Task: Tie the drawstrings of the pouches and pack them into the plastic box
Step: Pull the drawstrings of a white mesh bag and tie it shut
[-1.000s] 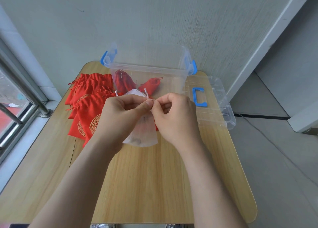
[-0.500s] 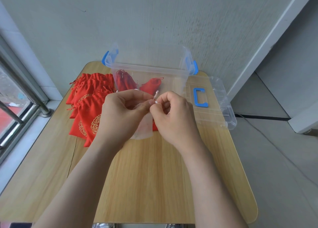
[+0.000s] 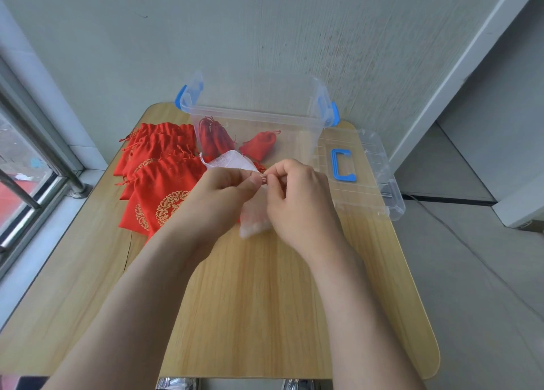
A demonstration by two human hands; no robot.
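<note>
wooden table (image 3: 265, 316), window railing (image 3: 63, 171), grey wall (image 3: 265, 30)

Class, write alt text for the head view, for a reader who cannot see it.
The left hand and right hand pinch the drawstring of a white mesh pouch over a table. Red pouches lie piled at left; the clear plastic box behind holds more.
</note>
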